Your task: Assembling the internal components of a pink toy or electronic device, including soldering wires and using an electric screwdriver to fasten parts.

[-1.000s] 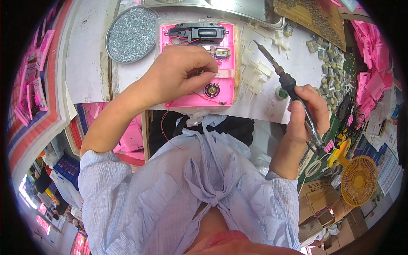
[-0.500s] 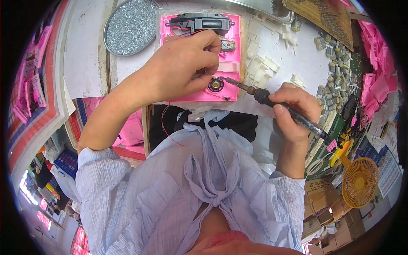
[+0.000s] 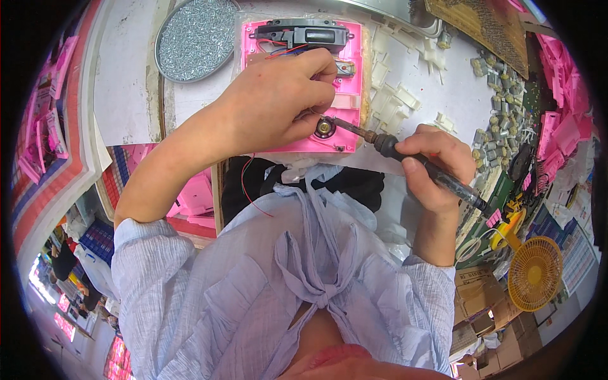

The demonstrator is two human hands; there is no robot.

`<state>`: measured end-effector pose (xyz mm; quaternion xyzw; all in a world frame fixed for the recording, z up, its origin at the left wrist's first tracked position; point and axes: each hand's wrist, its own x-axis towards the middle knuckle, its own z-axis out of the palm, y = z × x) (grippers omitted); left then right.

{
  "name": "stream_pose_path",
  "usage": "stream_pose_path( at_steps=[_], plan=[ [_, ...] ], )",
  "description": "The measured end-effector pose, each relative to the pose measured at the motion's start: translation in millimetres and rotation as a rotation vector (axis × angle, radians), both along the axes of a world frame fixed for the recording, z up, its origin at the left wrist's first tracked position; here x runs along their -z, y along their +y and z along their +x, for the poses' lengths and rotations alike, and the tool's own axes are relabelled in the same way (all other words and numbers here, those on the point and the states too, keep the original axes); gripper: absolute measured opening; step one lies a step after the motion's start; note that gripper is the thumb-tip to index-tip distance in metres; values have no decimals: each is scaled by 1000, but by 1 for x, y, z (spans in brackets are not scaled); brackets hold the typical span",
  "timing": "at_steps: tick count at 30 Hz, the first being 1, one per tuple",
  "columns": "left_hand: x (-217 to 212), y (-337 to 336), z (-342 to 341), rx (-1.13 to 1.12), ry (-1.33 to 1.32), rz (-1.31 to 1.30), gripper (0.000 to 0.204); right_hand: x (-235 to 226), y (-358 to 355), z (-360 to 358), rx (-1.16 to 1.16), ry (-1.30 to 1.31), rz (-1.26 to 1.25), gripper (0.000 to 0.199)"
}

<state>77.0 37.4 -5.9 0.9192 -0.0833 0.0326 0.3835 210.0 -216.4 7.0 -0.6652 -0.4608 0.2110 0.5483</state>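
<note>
In front of me lies a pink plastic housing with a black module at its far end and a small round speaker near its close edge. My right hand grips a soldering iron by its dark handle, the metal tip at the speaker's upper rim. Over the housing's left half, my left hand pinches a thin wire beside that tip. The fingertips partly hide the wire's end. Red and dark wires run from the module under this hand.
A round tray of screws stands at the far left. White plastic parts lie right of the housing, with several small metal motors beyond. Pink parts pile at the right edge, near a yellow fan.
The housing has shifted very slightly to the right. My left hand has moved a little with it, and the iron has shifted slightly left, its tip staying at the speaker.
</note>
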Motion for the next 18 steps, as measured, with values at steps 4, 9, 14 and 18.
stream_pose_path(
  at_steps=[4,9,14,18],
  plan=[
    [-1,0,0,2,-3,17,14,-2,1,0,-10,-34,-17,15],
    [-1,0,1,12,3,24,14,-4,1,1,-10,-38,-6,15],
    [-2,2,1,23,2,26,14,-6,-6,4,31,-32,23,17],
    [-2,2,1,25,19,7,12,-8,-10,6,22,-40,22,17]
  ],
)
